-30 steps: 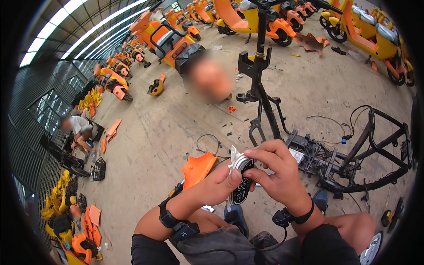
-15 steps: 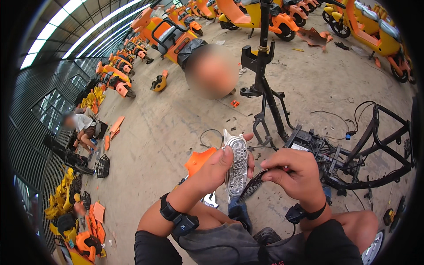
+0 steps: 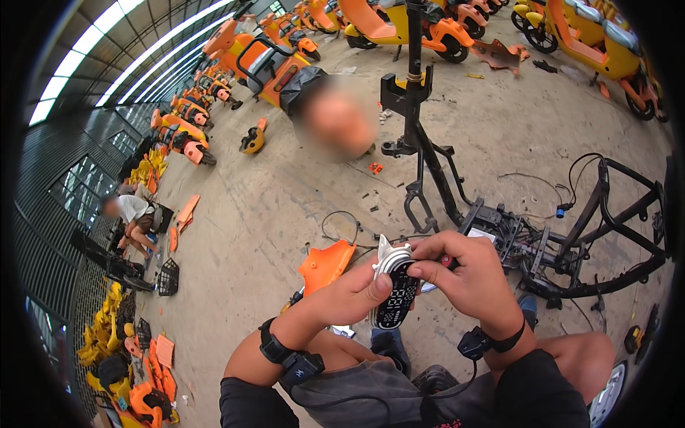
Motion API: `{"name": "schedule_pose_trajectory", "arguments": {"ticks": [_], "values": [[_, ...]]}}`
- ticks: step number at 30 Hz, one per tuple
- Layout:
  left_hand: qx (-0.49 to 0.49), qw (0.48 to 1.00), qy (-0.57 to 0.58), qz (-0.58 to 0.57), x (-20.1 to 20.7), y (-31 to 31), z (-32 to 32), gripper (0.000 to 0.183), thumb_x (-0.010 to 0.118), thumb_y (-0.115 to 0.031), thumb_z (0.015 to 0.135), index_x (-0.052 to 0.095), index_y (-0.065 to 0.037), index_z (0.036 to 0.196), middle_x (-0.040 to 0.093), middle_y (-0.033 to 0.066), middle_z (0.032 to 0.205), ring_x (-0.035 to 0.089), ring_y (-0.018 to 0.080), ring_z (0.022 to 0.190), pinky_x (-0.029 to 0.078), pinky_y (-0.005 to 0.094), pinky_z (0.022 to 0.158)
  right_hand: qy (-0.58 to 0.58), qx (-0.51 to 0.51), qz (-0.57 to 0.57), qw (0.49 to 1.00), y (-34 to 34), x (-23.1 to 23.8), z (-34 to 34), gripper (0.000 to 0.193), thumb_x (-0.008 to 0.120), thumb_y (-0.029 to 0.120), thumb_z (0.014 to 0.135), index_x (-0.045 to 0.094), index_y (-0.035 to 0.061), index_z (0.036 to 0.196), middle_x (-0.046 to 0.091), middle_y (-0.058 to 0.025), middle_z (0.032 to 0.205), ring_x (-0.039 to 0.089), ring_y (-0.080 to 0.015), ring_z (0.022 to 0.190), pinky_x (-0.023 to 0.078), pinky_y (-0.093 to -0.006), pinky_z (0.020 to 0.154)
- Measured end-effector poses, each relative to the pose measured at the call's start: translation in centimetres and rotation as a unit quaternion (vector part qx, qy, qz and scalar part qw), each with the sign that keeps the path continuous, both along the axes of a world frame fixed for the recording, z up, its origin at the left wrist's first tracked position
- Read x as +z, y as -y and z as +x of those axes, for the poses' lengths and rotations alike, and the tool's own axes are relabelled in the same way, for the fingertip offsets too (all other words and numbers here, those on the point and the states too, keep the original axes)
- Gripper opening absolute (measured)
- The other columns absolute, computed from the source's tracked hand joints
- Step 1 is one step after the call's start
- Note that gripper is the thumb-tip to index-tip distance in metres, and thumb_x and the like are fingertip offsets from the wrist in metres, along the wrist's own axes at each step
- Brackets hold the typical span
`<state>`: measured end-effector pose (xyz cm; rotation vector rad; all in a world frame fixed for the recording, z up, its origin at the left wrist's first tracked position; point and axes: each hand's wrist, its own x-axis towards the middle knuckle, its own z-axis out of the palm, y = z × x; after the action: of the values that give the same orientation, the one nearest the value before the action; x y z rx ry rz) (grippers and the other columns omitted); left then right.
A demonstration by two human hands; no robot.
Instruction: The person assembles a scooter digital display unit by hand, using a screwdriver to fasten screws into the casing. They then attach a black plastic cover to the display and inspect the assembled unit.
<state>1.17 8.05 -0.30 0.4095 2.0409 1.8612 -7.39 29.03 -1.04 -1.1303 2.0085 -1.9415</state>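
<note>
1. Fingers of the left hand curl around a silver housing, thumb laid on the edge of a dark oval display panel; the right hand is nearly closed, thumb and bent forefinger pinching the panel's upper edge.
2. Housing and panel, together, are on the wearer's side of the bare black frame, left of its low middle section.
3. Something small with a red end shows at the right hand's fingers, in front of the frame; what it is, I cannot tell.
4. Left of the frame, an orange shell piece lies on the floor behind the left hand, a black cable loop just beyond it.
5. The right hand stands partly in the way of the frame's near edge.
6. Well to the frame's left are a yellow-and-black helmet, a black crate, a heap of yellow parts and a stooping co-worker.
7. Beyond the frame stands an orange-and-yellow scooter, with more in rows.
8. Right of the frame's near side lies a yellow-and-black tool.
9. Both forearms reach up toward the frame and angle inward, elbows wide, strapped at the wrists; the left palm faces inward, the right hand's back is uppermost.
</note>
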Motion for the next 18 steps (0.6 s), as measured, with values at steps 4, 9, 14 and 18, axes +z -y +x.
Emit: {"name": "schedule_pose_trajectory", "arguments": {"ticks": [4,9,14,18], "values": [[-0.025,1.000,-0.002,-0.010,-0.30,0.65,-0.13,0.086,0.038,-0.064,0.101,0.021,-0.002,0.158,0.051,0.0104,0.137,0.056,0.0184,0.118,0.046,0.0331,0.099,0.023,0.001,0.003,1.000,0.01,0.37,0.15,0.020,0.080,0.014,0.085,0.070,0.0012,0.097,0.076,-0.0118,0.099,0.070,-0.0167,0.070,0.053,-0.0282,0.065],[-0.015,0.999,-0.027,-0.024,-0.27,0.31,-0.05,0.085,0.036,-0.061,0.103,0.019,0.000,0.158,0.035,0.0141,0.154,0.037,0.0249,0.142,0.030,0.0399,0.117,0.035,0.009,-0.010,0.999,0.05,0.37,0.25,0.019,0.080,0.013,0.085,0.069,0.0012,0.094,0.076,-0.0120,0.100,0.071,-0.0169,0.071,0.053,-0.0279,0.065],[-0.015,0.998,-0.053,-0.044,-0.46,0.26,0.09,0.084,0.033,-0.061,0.103,0.019,0.001,0.158,0.031,0.0150,0.157,0.033,0.0274,0.146,0.027,0.0422,0.119,0.031,0.008,-0.009,0.999,0.13,0.22,0.22,0.018,0.080,0.012,0.085,0.070,0.0008,0.094,0.076,-0.0134,0.100,0.070,-0.0151,0.071,0.053,-0.0270,0.065],[-0.020,0.996,-0.060,-0.056,-0.31,0.30,0.18,0.086,0.027,-0.064,0.102,0.019,0.001,0.158,0.030,0.0157,0.159,0.032,0.0284,0.147,0.026,0.0427,0.120,0.103,0.041,-0.027,0.993,0.13,-0.17,0.12,0.017,0.080,0.010,0.084,0.071,0.0005,0.094,0.076,-0.0149,0.102,0.069,-0.0114,0.072,0.053,-0.0262,0.065]]}}
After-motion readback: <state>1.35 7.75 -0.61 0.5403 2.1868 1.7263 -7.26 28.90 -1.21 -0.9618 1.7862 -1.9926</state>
